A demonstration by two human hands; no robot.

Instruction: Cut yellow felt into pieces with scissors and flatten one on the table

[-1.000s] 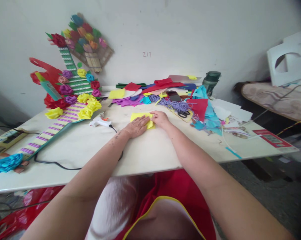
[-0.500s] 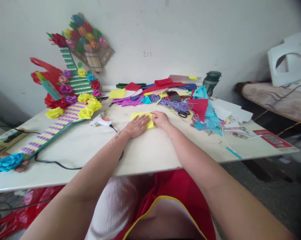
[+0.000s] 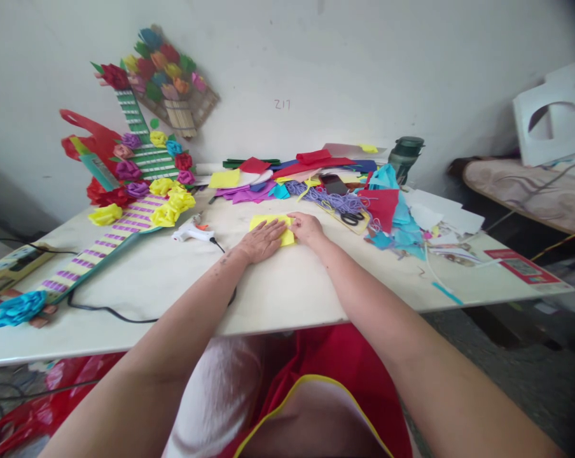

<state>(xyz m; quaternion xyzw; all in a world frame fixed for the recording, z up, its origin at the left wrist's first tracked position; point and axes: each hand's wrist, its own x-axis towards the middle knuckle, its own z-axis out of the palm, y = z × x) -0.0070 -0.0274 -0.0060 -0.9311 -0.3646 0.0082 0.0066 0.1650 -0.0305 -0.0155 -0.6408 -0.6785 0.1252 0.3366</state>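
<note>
A small piece of yellow paper [image 3: 288, 236] lies on the white table [image 3: 287, 292], partly covered by both hands. My left hand [image 3: 263, 242] rests flat over its left part, fingers stretched out and pointing to the right. At the paper's right edge, my right hand [image 3: 307, 228] has its fingers bent together in a pinch on the yellow paper. A white glue gun [image 3: 193, 230] lies left of my left hand, its black cord running under my left forearm.
Behind the hands lie coloured papers [image 3: 254, 181], purple yarn [image 3: 332, 198] and black scissors [image 3: 352, 219]. A guitar-shaped craft with paper flowers [image 3: 147, 166] stands at left. A dark bottle [image 3: 404, 158] stands at back right, near blue scraps [image 3: 406, 232].
Both hands keep nearly the same place on the yellow paper. The whole view has shifted very slightly.
</note>
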